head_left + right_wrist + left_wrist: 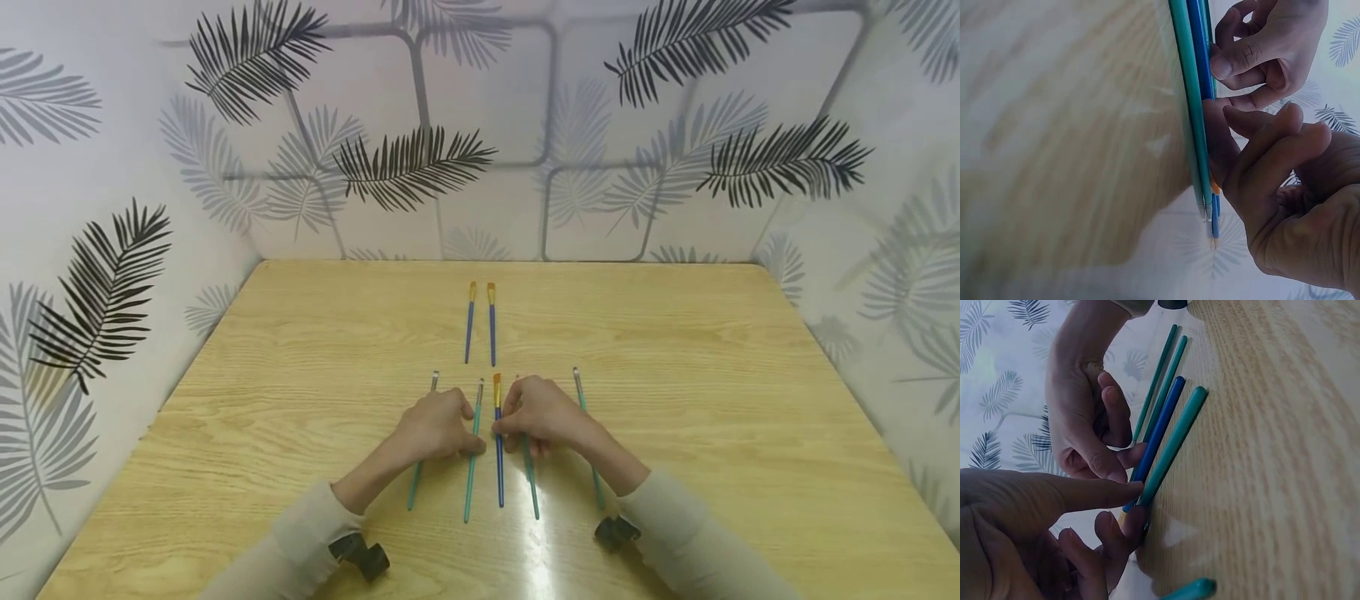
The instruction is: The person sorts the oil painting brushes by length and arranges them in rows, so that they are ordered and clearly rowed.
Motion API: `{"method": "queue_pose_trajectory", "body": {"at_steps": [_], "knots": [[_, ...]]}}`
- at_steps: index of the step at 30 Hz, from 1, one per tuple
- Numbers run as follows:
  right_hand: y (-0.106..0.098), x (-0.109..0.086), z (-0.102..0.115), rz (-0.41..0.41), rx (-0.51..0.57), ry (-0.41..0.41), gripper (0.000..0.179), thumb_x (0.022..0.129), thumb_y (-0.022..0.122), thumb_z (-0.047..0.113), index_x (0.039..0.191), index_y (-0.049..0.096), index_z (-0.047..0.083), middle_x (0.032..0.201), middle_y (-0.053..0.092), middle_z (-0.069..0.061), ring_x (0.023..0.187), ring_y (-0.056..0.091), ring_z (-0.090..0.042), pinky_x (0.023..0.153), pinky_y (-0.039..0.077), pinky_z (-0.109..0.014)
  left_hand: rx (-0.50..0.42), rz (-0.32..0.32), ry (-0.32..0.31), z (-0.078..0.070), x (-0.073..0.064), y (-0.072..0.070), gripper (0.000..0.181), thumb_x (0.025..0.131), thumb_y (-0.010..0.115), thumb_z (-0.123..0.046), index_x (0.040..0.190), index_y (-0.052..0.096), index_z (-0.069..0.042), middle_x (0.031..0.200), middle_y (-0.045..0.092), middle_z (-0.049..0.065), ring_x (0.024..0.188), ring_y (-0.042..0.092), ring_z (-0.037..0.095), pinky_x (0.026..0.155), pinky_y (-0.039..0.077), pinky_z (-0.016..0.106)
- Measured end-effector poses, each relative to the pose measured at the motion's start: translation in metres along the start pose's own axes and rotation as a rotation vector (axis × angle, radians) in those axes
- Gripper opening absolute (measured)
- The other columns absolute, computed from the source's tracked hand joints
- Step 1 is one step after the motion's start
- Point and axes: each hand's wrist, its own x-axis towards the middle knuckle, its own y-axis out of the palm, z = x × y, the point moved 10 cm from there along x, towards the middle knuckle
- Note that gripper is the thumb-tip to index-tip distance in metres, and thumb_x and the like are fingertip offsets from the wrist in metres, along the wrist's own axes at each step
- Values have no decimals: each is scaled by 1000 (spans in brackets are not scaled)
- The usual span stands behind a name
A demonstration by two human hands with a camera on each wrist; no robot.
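Note:
Near the middle of the table, my left hand (433, 425) pinches a teal paintbrush (469, 483) between thumb and index finger. Just right of it, the thumb and index finger of my right hand (547, 410) hold a blue paintbrush (500, 475) with an orange-tipped head pointing away from me. Both brushes lie on or close to the wood; any gap is hard to judge. Another teal paintbrush (532, 492) runs partly hidden under my right hand. In the left wrist view, the blue brush (1163, 425) and the pinched teal brush (1179, 437) stand side by side between both hands.
Two blue paintbrushes, one at left (469, 323) and one at right (492, 323), lie farther back on the wooden table (300, 333). Outer teal brushes lie beneath my left wrist (415, 487) and right wrist (577, 383). A patterned wall (487, 208) borders the table's back.

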Motion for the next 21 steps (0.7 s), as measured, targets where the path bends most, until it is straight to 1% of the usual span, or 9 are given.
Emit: {"method": "queue_pose_trajectory", "body": {"at_steps": [5, 11, 14, 18, 21], "knots": [[2, 2, -2, 3, -9, 43, 17, 93, 77, 11, 91, 63, 3, 65, 73, -9, 34, 53, -8, 35, 43, -20, 14, 0, -12, 0, -1, 1, 57, 82, 89, -24, 126, 66, 4, 62, 66, 0, 52, 64, 14, 49, 43, 23], [6, 5, 1, 18, -19, 25, 18, 93, 76, 9, 82, 65, 2, 62, 72, -9, 33, 53, -8, 34, 42, -19, 32, -19, 30, -2, -2, 2, 54, 83, 88, -21, 125, 66, 6, 58, 64, 0, 45, 56, 10, 43, 36, 19], [7, 6, 2, 25, -22, 16, 19, 93, 76, 10, 80, 66, 1, 62, 72, -10, 33, 53, -8, 34, 42, -19, 31, -22, 38, -2, -3, 1, 54, 83, 87, -20, 125, 65, 6, 58, 63, 0, 45, 53, 10, 42, 34, 19], [8, 6, 3, 33, -26, 14, 21, 93, 75, 10, 77, 67, 0, 62, 72, -10, 33, 53, -8, 34, 42, -19, 19, -19, 28, -1, -3, 1, 56, 82, 87, -22, 125, 64, 6, 61, 64, 2, 47, 57, 12, 44, 35, 21], [9, 5, 2, 39, -30, 28, 22, 94, 75, 11, 75, 68, 0, 62, 72, -10, 33, 53, -8, 34, 43, -20, 13, -14, 18, 0, -3, 2, 57, 83, 88, -25, 124, 64, 5, 62, 64, 3, 48, 59, 14, 47, 38, 23]]}}
